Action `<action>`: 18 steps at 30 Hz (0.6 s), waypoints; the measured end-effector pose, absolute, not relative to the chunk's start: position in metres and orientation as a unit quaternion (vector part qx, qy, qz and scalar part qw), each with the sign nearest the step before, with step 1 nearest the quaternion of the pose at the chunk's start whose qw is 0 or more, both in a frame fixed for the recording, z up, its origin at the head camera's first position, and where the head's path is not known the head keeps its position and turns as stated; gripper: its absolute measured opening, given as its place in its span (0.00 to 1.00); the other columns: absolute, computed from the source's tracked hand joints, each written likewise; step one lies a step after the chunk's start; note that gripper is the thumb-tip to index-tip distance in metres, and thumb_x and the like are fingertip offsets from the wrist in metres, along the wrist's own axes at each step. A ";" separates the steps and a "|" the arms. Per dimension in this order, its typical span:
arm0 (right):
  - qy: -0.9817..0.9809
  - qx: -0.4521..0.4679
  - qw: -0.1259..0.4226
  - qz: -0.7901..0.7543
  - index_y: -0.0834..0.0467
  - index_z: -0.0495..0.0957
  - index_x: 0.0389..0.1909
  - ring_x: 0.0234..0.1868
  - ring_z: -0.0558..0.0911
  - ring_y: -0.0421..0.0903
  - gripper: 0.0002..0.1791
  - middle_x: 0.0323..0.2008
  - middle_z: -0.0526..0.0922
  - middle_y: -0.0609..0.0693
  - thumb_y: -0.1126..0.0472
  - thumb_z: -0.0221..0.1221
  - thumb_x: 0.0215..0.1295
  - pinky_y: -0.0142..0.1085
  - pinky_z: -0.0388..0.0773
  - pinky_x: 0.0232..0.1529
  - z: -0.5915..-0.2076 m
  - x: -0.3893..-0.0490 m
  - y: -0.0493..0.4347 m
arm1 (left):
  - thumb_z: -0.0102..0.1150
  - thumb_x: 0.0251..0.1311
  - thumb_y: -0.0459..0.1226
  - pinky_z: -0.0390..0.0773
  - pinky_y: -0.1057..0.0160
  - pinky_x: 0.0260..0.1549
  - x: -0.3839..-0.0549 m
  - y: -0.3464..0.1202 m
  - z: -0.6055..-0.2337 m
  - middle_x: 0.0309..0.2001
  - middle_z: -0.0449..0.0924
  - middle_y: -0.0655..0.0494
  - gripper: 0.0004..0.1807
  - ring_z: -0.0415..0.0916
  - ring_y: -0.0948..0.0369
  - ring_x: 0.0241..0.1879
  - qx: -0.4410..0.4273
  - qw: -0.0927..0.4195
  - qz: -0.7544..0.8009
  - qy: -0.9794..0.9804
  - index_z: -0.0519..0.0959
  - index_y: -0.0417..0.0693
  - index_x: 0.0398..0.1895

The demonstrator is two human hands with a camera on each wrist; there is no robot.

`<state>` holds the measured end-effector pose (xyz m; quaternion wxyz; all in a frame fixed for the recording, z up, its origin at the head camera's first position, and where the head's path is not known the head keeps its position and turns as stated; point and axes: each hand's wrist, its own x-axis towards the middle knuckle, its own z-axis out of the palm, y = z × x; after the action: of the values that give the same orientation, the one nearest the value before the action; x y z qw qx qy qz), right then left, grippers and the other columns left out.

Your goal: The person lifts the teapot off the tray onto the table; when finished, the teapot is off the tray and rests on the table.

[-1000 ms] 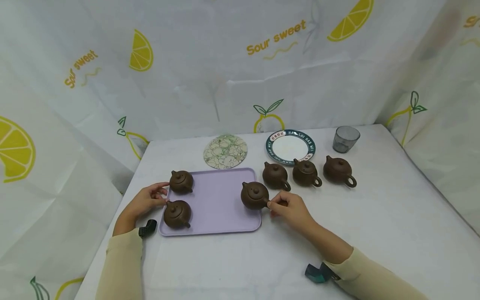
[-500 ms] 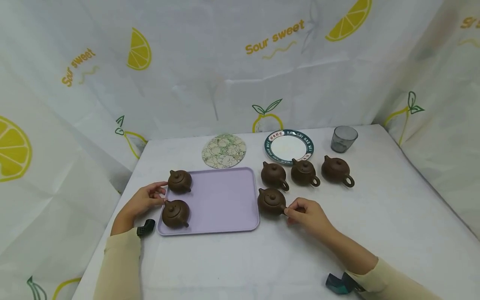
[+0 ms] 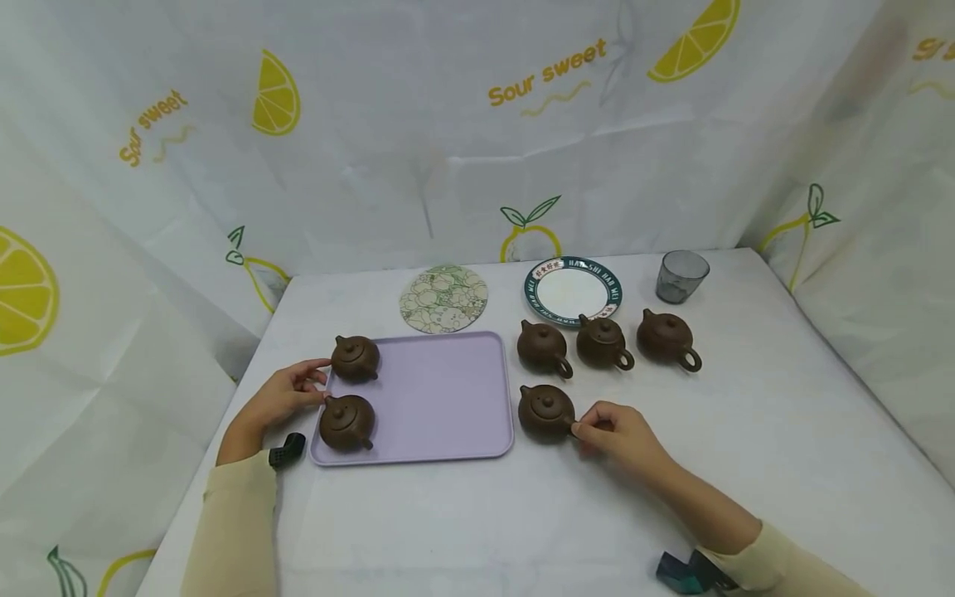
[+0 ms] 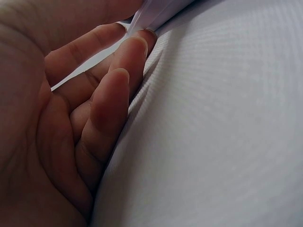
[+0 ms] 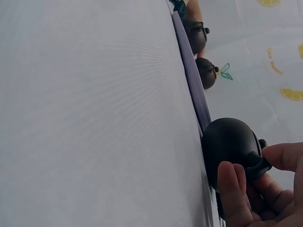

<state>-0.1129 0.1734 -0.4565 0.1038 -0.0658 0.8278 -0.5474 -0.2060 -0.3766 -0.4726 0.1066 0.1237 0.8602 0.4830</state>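
My right hand [image 3: 622, 435] pinches the handle of a small dark brown teapot [image 3: 546, 412], which sits upright on the white cloth just right of the lilac tray [image 3: 440, 406]. In the right wrist view, thumb and fingers close on the handle of that teapot [image 5: 232, 142]. My left hand [image 3: 279, 400] holds the tray's left rim, with thumb and fingertips at the edge; the left wrist view shows the fingers [image 4: 111, 101] bent against the cloth. Two teapots stand on the tray's left side, one at the back [image 3: 356, 358] and one in front [image 3: 347, 423], both close to the left hand.
Behind the held teapot stand three more teapots in a row: left [image 3: 542, 347], middle [image 3: 601, 342] and right [image 3: 664, 336]. Farther back lie a round patterned mat [image 3: 443, 298], a green-rimmed plate [image 3: 573, 290] and a grey glass [image 3: 681, 278]. A printed curtain [image 3: 418, 124] hangs behind the table.
My right hand has moved the teapot from the tray's right side over its rim to the right and down onto the cloth. The left hand stays at the tray's left edge.
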 end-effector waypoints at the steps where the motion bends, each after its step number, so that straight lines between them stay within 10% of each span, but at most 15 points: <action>1: 0.828 -0.065 0.105 -0.548 0.61 0.79 0.31 0.28 0.82 0.48 0.07 0.24 0.83 0.53 0.60 0.63 0.63 0.34 0.72 0.30 -0.457 -0.113 0.173 | 0.65 0.53 0.25 0.74 0.69 0.35 -0.206 -0.376 -0.472 0.45 0.75 0.39 0.35 0.77 0.64 0.32 0.122 0.107 0.481 0.861 0.66 0.32 0.66; 18: 0.895 -0.109 0.085 -0.425 0.55 0.81 0.31 0.24 0.76 0.45 0.13 0.21 0.78 0.47 0.49 0.64 0.64 0.38 0.72 0.24 -0.427 -0.130 0.182 | 0.64 0.53 0.25 0.74 0.69 0.35 -0.206 -0.376 -0.470 0.46 0.75 0.38 0.35 0.76 0.64 0.32 0.117 0.111 0.480 0.862 0.65 0.32 0.67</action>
<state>-0.1304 0.1817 -0.4270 0.0845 -0.1086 0.8946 -0.4251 -0.2064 -0.3756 -0.4705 0.1109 0.1169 0.8625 0.4798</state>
